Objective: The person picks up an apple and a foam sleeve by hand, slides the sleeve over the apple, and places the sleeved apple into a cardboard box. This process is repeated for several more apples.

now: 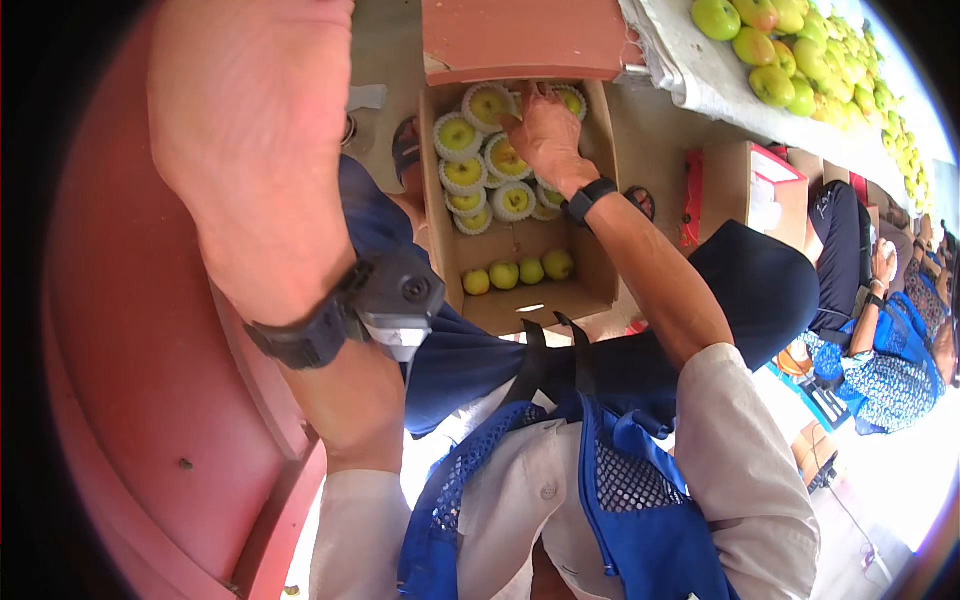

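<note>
Between my knees stands an open cardboard box (600, 245). Yellow-green apples in white foam nets (513, 201) fill its far part, and several bare apples (504, 275) lie in a row near its close end. My right hand (548, 135) reaches into the far right of the box, its fingers bent down among the netted apples; what they grip, if anything, is hidden. My left hand (260, 90) is raised very close to the camera at the upper left, with its fingers outside the frame. A black device is strapped to the left wrist.
A red surface (150, 350) fills the left side, and a red panel (520, 40) stands beyond the box. More apples (800, 60) lie on a white cloth (700, 75) at upper right. Another cardboard box (725, 185) and seated people (880, 350) are on the right.
</note>
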A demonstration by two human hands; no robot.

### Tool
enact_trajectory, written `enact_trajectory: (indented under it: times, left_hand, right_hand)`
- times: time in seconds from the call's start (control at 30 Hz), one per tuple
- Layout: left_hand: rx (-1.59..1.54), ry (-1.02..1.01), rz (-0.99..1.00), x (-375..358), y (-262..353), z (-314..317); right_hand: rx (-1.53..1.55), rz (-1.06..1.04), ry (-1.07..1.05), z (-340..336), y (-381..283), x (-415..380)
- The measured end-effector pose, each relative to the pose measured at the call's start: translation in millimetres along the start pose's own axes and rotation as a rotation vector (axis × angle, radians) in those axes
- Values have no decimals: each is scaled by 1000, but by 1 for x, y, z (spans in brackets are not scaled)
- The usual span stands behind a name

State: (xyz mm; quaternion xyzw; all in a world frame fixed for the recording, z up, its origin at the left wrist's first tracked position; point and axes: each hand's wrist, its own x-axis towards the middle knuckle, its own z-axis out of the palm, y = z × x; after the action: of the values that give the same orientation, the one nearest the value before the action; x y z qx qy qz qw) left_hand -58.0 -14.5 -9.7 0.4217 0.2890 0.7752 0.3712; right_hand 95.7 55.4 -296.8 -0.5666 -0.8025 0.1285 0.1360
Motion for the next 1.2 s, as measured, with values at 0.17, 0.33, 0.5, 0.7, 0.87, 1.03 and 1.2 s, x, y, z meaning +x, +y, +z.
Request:
enact_trajectory:
  times: [0.17,0.33,0.5,0.7,0.87,1.03,1.2]
  left_hand:
    - [-54,-197,-32,16,-1,-32]
    - [-78,71,-206,26,-5,-17]
    - [-59,78,-228,38,-17,6]
    - [-6,22,-295,41,-22,10]
    - [19,-38,-307,47,-28,-7]
    - [41,-86,-348,57,-41,-30]
    - [130,-49,-359,48,-40,-13]
  right_hand:
    - [177,131,-303,-48,10,-41]
    - [174,14,-446,-56,25,-79]
    - [288,96,-471,-109,33,-81]
    - [371,16,-315,-204,67,-110]
    - [744,143,69,-308,100,-160]
    - [824,432,315,-384,161,-219]
    - [878,736,428,-346,281,-282]
